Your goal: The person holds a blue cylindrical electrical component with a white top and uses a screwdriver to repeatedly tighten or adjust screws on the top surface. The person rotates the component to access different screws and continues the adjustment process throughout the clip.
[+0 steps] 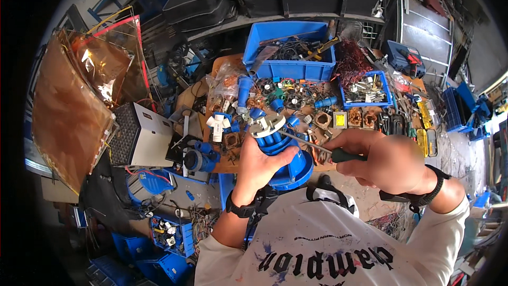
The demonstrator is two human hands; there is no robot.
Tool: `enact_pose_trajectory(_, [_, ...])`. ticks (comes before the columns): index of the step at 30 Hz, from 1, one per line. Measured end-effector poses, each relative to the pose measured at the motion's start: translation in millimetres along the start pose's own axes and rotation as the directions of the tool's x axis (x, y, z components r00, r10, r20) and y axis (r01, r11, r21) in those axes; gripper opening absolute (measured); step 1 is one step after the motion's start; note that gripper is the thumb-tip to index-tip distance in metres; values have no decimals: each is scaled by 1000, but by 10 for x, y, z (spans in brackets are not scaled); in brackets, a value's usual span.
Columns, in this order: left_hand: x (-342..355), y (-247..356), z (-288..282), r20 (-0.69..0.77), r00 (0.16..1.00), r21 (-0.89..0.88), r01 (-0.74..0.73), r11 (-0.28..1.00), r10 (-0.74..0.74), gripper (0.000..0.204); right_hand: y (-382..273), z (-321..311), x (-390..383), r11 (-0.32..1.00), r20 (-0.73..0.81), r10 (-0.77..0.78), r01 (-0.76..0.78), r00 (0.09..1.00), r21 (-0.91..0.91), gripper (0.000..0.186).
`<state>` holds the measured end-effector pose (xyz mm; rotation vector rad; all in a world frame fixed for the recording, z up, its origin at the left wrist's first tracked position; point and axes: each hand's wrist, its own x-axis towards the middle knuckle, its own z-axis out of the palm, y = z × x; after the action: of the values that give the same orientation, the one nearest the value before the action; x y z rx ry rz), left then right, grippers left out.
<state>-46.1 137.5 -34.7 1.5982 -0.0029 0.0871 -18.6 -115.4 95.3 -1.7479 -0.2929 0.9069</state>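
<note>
My left hand (259, 164) is wrapped round the side of a blue ribbed housing (293, 167), which has a wide round flange at its lower end. A cream-coloured ring (269, 126) sits on the housing's upper end, above my left fingers. In my right hand (386, 161) is a screwdriver (346, 155) with a dark green handle, gripped between thumb and fingers. Its long metal shaft points left, and the tip reaches the edge of the cream ring. Whether the tip sits in a screw or slot is too small to tell. The housing is held tilted, close to my body.
Behind the housing, a cluttered workbench (227, 165) carries loose blue and metal parts. A large blue crate (296, 70) stands at the back, with a smaller blue tray (346, 100) right of it. Hand tools (394, 123) lie at right; a metal box (145, 132) stands left.
</note>
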Motion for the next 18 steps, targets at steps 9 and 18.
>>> enact_pose_trajectory(9, [34, -45, 51, -9, 998, -61, 58, 996, -58, 64, 168, -158, 55, 933, 110, 124, -154, 986, 326, 39])
enact_pose_trajectory(18, [43, 54, 184, -64, 996, 135, -49, 990, 58, 66, 211, -11, -128, 673, -41, -479, 337, 877, -658, 37])
